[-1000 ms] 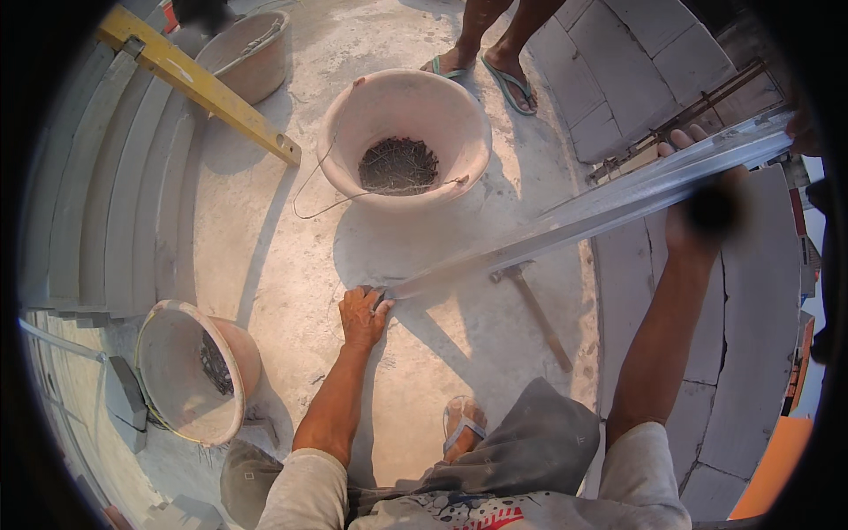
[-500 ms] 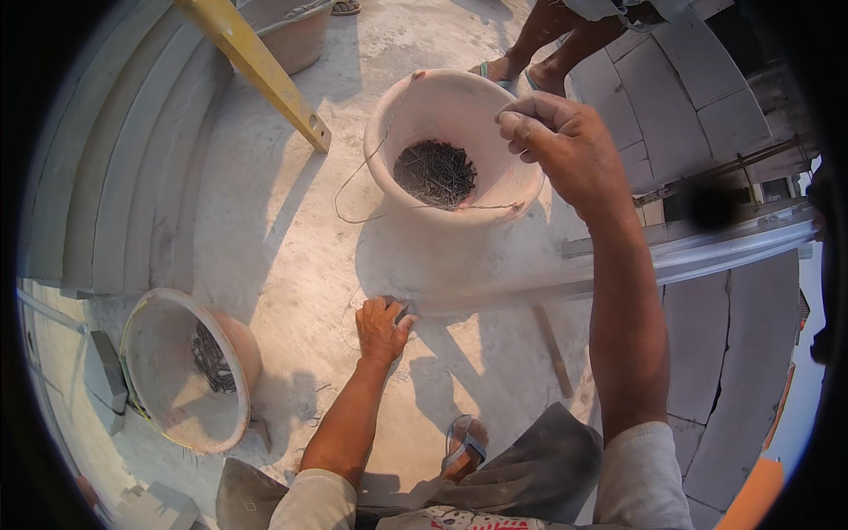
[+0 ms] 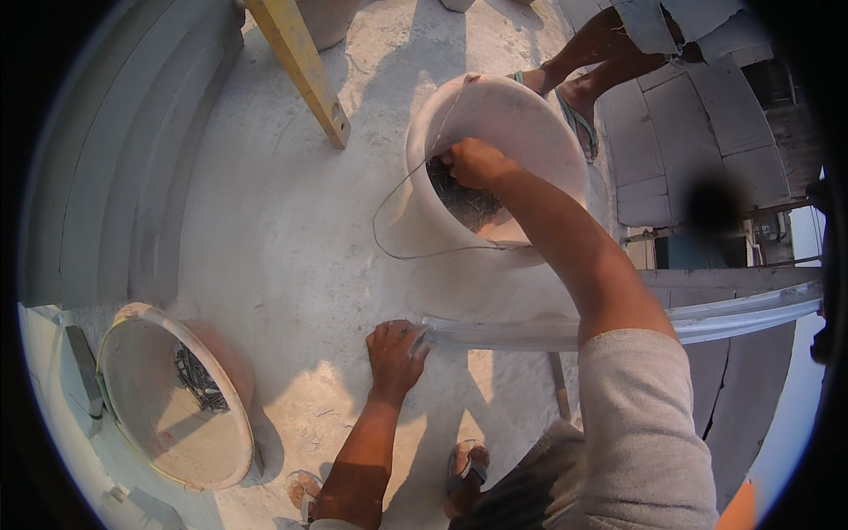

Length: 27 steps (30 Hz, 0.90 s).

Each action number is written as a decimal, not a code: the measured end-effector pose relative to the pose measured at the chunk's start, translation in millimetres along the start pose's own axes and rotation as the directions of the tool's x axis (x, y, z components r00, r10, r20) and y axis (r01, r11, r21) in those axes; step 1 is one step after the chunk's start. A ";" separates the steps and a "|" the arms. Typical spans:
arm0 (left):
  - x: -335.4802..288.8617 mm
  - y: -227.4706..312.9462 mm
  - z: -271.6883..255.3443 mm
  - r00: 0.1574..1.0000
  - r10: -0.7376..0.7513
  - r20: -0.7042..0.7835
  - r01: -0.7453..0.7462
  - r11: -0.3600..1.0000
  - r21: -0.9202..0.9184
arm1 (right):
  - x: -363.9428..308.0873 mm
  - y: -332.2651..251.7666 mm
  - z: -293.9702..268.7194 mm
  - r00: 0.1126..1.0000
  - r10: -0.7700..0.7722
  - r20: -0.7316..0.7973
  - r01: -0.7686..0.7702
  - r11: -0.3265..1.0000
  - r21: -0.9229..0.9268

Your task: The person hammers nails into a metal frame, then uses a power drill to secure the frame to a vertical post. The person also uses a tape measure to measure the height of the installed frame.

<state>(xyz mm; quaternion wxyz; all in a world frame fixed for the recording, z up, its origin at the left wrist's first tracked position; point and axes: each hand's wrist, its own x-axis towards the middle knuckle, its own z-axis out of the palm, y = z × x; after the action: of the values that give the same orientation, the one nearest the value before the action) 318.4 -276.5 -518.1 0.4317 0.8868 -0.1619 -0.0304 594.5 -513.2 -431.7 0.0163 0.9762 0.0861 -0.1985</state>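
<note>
My left hand (image 3: 395, 355) is closed around the near end of a long silvery metal channel (image 3: 530, 334), which stretches away to the right, passing beneath my right arm. My right hand (image 3: 477, 164) reaches down inside a pale pinkish bucket (image 3: 552, 146), with its fingers curled at a heap of dark, thin, nail-like fasteners (image 3: 468, 205). The fingertips are partly hidden, so what they pinch cannot be made out. A thin wire handle (image 3: 382, 231) hangs over the bucket's left side.
A second tilted bucket (image 3: 231, 450) with dark metal pieces stands at lower left. A yellow beam (image 3: 305, 75) juts in from the top. Another person's sandalled feet (image 3: 579, 115) are beyond the bucket. Pale blocks (image 3: 676, 132) lie at right, and a wooden stick (image 3: 559, 386) lies near the channel.
My right hand has gone from above the bucket's right rim down into the heap of fasteners. My left hand stays on the channel's end. The whole view has shifted a little.
</note>
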 end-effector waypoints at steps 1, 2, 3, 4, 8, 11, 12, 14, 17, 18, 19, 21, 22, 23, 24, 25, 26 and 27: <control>-0.5 -1.1 1.0 1.000 -0.013 0.006 0.013 1.000 0.017 | 6.7 -2.1 6.5 0.998 -0.054 0.023 0.056 0.995 -0.087; -3.1 -1.6 1.7 0.999 -0.044 0.030 0.043 0.999 0.022 | 9.0 -4.8 15.5 0.994 -0.081 0.069 0.091 0.982 -0.167; -2.9 -2.6 3.0 0.998 -0.057 0.030 0.057 0.998 0.018 | 12.1 -6.2 20.6 0.990 -0.098 0.106 0.122 0.960 -0.254; -4.6 -2.9 3.5 0.997 -0.068 0.045 0.067 0.997 0.029 | 12.3 -7.2 25.0 0.989 -0.114 0.094 0.134 0.959 -0.248; -4.3 -5.6 5.5 0.996 -0.067 0.063 0.063 0.996 0.060 | 7.1 -7.7 21.8 0.988 -0.138 0.073 0.153 0.947 -0.284; -4.4 -7.6 6.7 0.996 -0.056 0.066 0.050 0.995 0.089 | -6.3 -8.1 4.7 0.991 -0.120 -0.058 0.107 0.974 -0.200; -4.3 -8.3 7.0 0.997 -0.048 0.064 0.041 0.994 0.099 | -11.7 -8.6 -3.4 0.992 -0.081 -0.101 0.065 0.987 -0.148; -4.5 -8.3 6.8 0.998 -0.035 0.044 0.031 0.996 0.088 | -24.3 -6.5 -26.2 0.966 0.018 -0.259 -0.044 0.995 -0.094; -3.4 -6.2 2.7 0.999 -0.017 0.028 0.016 0.998 0.063 | -55.8 -4.4 -67.3 0.904 0.180 -0.387 -0.194 0.981 0.004; -1.7 -5.2 -0.3 0.999 -0.017 0.030 0.015 0.998 0.060 | -69.1 -6.1 -81.2 0.877 0.247 -0.413 -0.252 0.967 0.042; -0.9 -3.6 -4.8 0.995 -0.044 0.090 0.040 0.998 0.045 | -89.4 -9.9 -90.9 0.803 0.221 -0.553 -0.231 0.972 0.053; 3.3 -0.5 -16.9 0.976 -0.092 0.196 0.090 0.996 0.017 | -135.1 -26.9 -102.0 0.700 0.261 -0.664 -0.141 0.963 0.230; 6.5 1.1 -23.6 0.972 -0.145 0.182 0.163 0.983 -0.086 | -163.1 -37.1 -104.7 0.693 0.335 -0.639 -0.071 0.913 0.402; 9.0 3.3 -31.2 0.972 -0.187 0.143 0.214 0.956 -0.201 | -192.6 -51.9 -101.0 0.797 0.338 -0.500 0.004 0.825 0.565; 10.4 6.5 -39.4 0.961 -0.245 0.128 0.273 0.911 -0.308 | -220.5 -70.5 -92.2 0.887 0.278 -0.369 0.079 0.696 0.713; 10.7 10.4 -48.4 0.976 -0.202 0.077 0.216 0.919 -0.328 | -240.9 -88.7 -82.7 0.951 0.211 -0.224 0.024 0.674 0.738; 10.3 15.3 -57.8 0.985 -0.170 0.041 0.174 0.924 -0.342 | -247.5 -109.1 -66.2 0.974 0.187 -0.125 -0.037 0.680 0.732; 9.7 21.0 -66.7 0.992 -0.127 -0.012 0.114 0.924 -0.364 | -249.9 -123.7 -53.0 0.981 0.194 -0.001 -0.132 0.670 0.731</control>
<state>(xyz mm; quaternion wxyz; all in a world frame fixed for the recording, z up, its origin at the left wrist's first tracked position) 335.0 -241.2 -459.2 0.5881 0.8005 -0.0911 -0.0708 366.8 -428.3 -285.0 -0.3580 0.9130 -0.0866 -0.1755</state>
